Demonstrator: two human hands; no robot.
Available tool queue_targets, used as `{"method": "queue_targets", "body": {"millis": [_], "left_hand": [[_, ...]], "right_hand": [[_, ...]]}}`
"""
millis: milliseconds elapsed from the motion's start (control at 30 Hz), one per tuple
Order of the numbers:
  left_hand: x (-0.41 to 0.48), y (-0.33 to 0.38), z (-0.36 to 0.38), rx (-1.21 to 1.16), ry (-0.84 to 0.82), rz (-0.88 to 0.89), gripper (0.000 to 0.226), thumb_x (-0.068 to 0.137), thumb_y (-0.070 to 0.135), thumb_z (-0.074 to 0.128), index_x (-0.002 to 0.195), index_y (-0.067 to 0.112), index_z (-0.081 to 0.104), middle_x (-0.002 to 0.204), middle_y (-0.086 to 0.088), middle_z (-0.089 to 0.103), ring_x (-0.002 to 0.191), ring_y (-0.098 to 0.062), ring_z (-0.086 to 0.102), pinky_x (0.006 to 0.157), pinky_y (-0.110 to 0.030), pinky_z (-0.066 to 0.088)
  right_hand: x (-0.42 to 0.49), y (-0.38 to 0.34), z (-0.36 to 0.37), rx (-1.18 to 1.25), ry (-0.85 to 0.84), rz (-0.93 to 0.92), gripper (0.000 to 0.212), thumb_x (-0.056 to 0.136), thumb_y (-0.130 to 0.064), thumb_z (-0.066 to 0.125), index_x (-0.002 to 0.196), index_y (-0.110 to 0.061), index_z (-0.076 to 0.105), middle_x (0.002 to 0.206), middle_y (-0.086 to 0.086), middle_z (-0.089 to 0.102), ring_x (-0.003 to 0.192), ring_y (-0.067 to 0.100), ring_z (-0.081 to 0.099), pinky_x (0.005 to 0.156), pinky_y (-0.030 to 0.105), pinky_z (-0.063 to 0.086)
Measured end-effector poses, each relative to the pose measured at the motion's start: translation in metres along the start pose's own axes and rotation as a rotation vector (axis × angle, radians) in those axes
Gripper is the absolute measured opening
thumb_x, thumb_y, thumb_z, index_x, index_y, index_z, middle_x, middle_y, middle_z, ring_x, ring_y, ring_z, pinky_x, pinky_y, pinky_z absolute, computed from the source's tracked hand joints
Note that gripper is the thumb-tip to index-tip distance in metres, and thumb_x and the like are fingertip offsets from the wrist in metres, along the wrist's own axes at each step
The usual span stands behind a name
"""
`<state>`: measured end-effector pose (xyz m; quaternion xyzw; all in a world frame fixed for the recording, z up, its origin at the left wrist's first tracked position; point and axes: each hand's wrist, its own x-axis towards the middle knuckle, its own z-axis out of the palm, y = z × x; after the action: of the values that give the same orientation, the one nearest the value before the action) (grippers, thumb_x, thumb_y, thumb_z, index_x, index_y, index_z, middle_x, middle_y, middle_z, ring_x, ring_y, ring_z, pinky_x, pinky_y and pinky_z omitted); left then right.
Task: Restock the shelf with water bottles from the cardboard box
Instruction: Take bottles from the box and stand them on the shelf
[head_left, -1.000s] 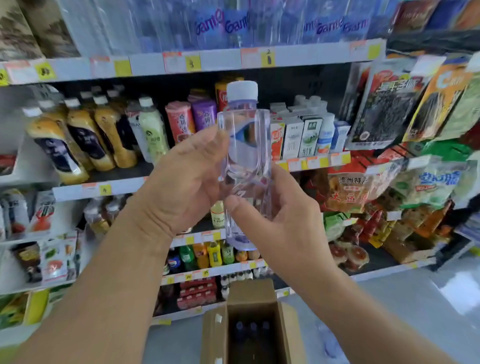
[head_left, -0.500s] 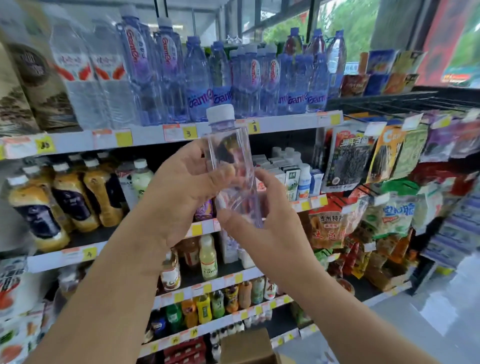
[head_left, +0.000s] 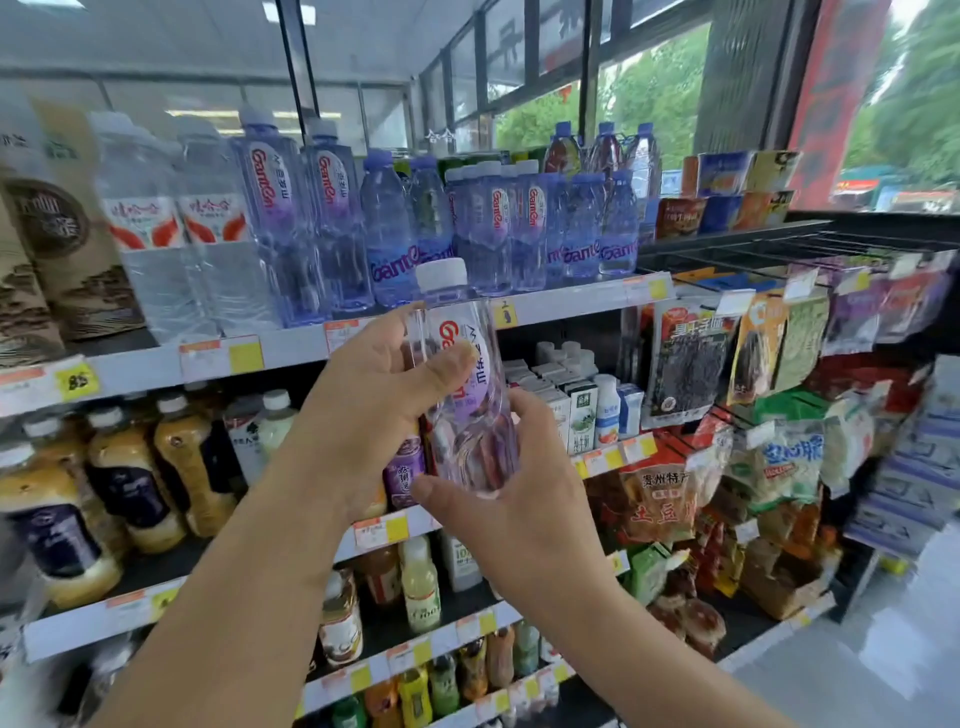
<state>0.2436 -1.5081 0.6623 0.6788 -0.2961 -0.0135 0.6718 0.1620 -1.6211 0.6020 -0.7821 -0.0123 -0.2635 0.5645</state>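
Both hands grasping one clear plastic water bottle with white cap (head_left: 470, 384): left hand (head_left: 371, 410) around its middle, right hand (head_left: 524, 499) cupping the base, near the white top shelf (head_left: 291, 345).

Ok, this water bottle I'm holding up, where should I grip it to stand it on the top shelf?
Probably the labelled middle, from its left, as the left hand does now. The water bottle is roughly upright with straight sides there, and a mid-body hold leaves the base, which the right hand cups, free to land on the top shelf.
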Motion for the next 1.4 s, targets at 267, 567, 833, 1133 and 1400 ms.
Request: {"method": "queue_targets", "body": {"millis": [267,567,833,1133,1400], "left_hand": [[0.034,-0.006,0.01,-0.012,-0.004,-0.023,0.06,0.077,0.037,0.077,0.132,0.025,0.056,0.116,-0.005,0.072,0.113,-0.026,0.065,0.105,-0.055,0.043],[0.112,-0.021,0.042,0.143,0.196,-0.052,0.057,0.068,0.035,0.087,0.119,0.036,0.062,0.113,0.0,0.072,0.103,-0.022,0.069,0.092,-0.05,0.054],[0.212,-0.004,0.085,0.351,0.322,-0.024,0.056,0.058,0.039,0.08,0.112,0.037,0.064,0.098,0.003,0.075,0.091,-0.021,0.072,0.087,-0.052,0.056],[0.259,-0.022,0.093,0.386,0.371,-0.045,0.075,0.07,0.043,0.08,0.138,0.04,0.049,0.118,0.006,0.068,0.113,-0.015,0.062,0.099,-0.047,0.05],[0.255,-0.049,0.083,0.483,0.381,-0.108,0.051,0.09,0.029,0.068,0.138,0.03,0.052,0.127,0.007,0.062,0.111,-0.013,0.061,0.094,-0.039,0.053]], "right_hand": [[0.043,0.015,-0.018,-0.092,0.039,0.023,0.042,0.073,-0.056,0.074,0.104,-0.053,0.046,0.093,-0.021,0.061,0.084,-0.004,0.058,0.073,0.023,0.05],[0.15,0.034,-0.053,-0.073,-0.001,-0.087,0.039,0.07,-0.054,0.075,0.102,-0.045,0.055,0.092,-0.02,0.067,0.083,-0.002,0.062,0.075,0.031,0.055],[0.254,0.058,-0.099,-0.103,-0.034,-0.225,0.038,0.078,-0.055,0.067,0.107,-0.034,0.054,0.092,-0.014,0.064,0.085,0.007,0.059,0.071,0.031,0.049],[0.329,0.077,-0.123,-0.213,-0.07,-0.195,0.035,0.079,-0.043,0.075,0.101,-0.023,0.057,0.074,-0.015,0.057,0.066,0.0,0.053,0.053,0.015,0.035],[0.345,0.088,-0.114,-0.297,-0.035,-0.182,0.036,0.08,-0.046,0.074,0.098,-0.02,0.057,0.071,-0.009,0.054,0.064,0.008,0.05,0.052,0.024,0.034]]}}
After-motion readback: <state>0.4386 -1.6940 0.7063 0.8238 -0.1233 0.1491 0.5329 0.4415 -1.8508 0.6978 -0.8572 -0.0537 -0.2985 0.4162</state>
